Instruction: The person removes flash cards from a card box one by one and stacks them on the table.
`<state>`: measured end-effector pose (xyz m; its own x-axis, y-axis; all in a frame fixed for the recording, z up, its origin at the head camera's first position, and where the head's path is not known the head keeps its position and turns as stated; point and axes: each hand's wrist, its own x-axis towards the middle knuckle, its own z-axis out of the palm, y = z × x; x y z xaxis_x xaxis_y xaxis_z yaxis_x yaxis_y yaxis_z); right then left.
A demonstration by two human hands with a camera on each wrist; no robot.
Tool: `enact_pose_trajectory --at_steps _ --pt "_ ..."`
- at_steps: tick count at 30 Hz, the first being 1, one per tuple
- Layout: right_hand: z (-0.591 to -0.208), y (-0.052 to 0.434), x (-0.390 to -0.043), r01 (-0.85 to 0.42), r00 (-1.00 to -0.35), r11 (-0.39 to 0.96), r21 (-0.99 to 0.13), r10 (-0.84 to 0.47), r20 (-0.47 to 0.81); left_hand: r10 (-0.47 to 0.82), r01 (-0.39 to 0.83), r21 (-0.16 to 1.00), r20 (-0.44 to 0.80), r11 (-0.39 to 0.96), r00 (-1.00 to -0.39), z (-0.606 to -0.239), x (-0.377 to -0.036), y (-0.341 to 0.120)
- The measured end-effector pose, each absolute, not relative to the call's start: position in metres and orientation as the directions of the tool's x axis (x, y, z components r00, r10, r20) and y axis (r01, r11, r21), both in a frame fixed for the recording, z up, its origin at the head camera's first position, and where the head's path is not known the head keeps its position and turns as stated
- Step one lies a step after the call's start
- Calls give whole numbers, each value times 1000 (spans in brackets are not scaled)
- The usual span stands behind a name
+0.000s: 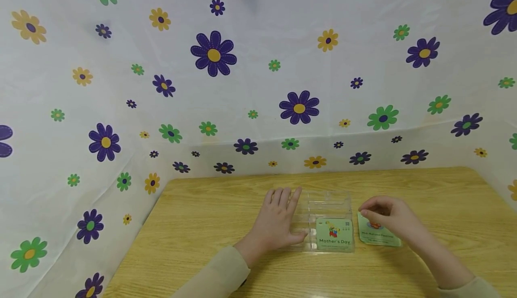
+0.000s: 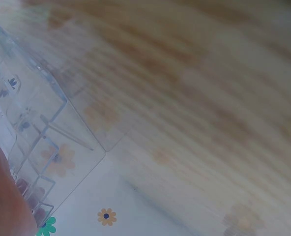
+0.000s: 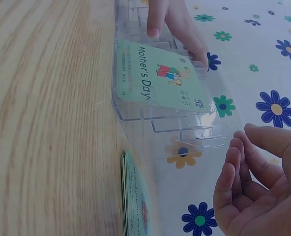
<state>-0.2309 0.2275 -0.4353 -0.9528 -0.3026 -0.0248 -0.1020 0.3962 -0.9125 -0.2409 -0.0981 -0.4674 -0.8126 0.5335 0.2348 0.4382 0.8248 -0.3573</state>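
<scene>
**Hands at the clear card holder**

The left hand (image 1: 278,219) lies flat against the clear holder (image 1: 323,208) on the counter (image 1: 202,226), its grip relaxed, holding nothing. A Mother's Day card (image 1: 334,234) stands inside. The right hand (image 1: 389,219) hovers, fingers loosely curled, empty, over the card stack (image 1: 379,237) just beside it.

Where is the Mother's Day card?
In the head view the Mother's Day card stands in the front slot of the clear plastic holder on the wooden table, between the left hand and the right hand.
</scene>
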Motion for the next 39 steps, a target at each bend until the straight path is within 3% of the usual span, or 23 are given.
enact_pose_trajectory --at_steps 39 --pt "-449 217 -229 -154 -944 456 -876 -329 -6 532 435 -361 237 825 -813 -468 -241 -98"
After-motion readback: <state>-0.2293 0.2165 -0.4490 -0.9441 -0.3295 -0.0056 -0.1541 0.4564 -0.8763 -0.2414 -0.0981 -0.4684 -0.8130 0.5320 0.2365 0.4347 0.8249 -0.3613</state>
